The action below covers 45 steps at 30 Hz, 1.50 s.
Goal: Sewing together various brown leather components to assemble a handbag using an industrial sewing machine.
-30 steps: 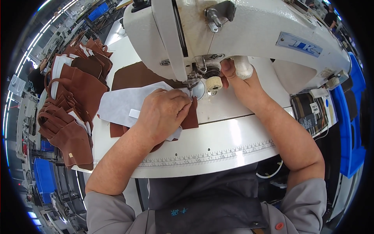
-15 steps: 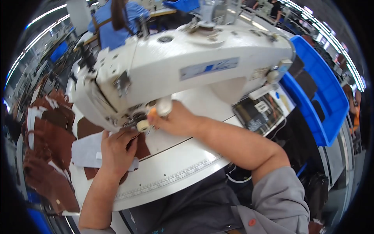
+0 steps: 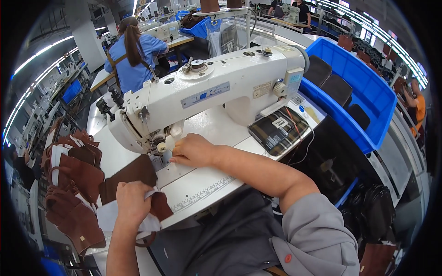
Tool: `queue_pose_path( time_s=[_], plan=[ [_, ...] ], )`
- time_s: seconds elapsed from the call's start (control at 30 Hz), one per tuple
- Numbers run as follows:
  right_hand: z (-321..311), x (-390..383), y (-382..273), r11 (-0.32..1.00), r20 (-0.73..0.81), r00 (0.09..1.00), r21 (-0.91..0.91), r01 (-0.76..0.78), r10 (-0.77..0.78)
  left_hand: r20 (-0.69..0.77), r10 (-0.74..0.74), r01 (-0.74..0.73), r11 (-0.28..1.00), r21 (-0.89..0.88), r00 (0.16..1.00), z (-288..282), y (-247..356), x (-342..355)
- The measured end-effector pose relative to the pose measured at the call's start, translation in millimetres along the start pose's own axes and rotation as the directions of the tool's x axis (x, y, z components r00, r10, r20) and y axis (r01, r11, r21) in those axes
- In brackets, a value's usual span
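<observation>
A white sewing machine (image 3: 207, 89) stands before me, its needle area (image 3: 161, 146) at the left end. My left hand (image 3: 132, 202) is closed on a brown fabric piece (image 3: 131, 177) with pale grey-white lining (image 3: 108, 215), left of the needle and by the table's front edge. Part of the piece shows as a reddish-brown flap (image 3: 161, 205) right of those fingers. My right hand (image 3: 195, 151) is just right of the needle area, thumb and fingers pinched together. Whatever may be between these fingertips is too small to make out.
Reddish-brown sewn pieces (image 3: 76, 184) are heaped at the table's left. A blue bin (image 3: 375, 106) with dark pads (image 3: 336, 87) stands at the right. A plaid, dark flat package (image 3: 278, 129) lies under the machine's right end. A person in blue (image 3: 133, 53) sits beyond the machine.
My left hand has drawn the brown piece away from the needle, toward the front left. My right hand has come off the white part beside the needle and lower. The view has shifted.
</observation>
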State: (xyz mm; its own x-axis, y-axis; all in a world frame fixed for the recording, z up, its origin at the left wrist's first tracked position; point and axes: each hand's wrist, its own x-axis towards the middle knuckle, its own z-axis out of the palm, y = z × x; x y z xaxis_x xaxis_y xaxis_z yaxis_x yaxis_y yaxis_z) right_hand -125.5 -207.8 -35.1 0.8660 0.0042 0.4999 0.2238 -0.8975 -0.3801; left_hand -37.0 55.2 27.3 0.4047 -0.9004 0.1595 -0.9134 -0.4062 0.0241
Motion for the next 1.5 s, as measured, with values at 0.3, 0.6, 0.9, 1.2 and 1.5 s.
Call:
queue_pose_path(
  time_s=[0.3, 0.6, 0.9, 1.2, 1.5],
  plan=[
    [-6.8, -69.5, -114.9, 0.826, 0.029, 0.993, 0.558, 0.082, -0.118, 0.018, -0.061, 0.063, 0.993, -0.097, 0.998, -137.7, 3.8, -55.4],
    [-24.1, -114.2, -157.9, 0.713, 0.166, 0.983, 0.698, -0.065, -0.073, -0.121, -0.245, 0.1, 0.727, -0.679, 0.962, -160.1, 4.1, -131.4],
    [-81.8, -144.9, -162.4, 0.764, -0.191, 0.947, 0.64, -0.08, 0.259, -0.374, 0.077, -0.278, 0.808, -0.52, 0.924, -94.8, 24.4, -122.6],
    [-112.5, -133.9, -177.6, 0.886, -0.048, 0.958, 0.395, -0.241, 0.282, 0.042, -0.326, 0.133, 0.263, -0.956, 0.944, -9.9, 54.7, -137.2],
    [-8.3, -193.4, -105.2, -0.163, 0.292, 0.831, 0.956, -0.243, 0.474, 0.025, -0.582, -0.059, -0.125, -0.99, 0.813, 55.6, 30.3, -156.5]
  ],
)
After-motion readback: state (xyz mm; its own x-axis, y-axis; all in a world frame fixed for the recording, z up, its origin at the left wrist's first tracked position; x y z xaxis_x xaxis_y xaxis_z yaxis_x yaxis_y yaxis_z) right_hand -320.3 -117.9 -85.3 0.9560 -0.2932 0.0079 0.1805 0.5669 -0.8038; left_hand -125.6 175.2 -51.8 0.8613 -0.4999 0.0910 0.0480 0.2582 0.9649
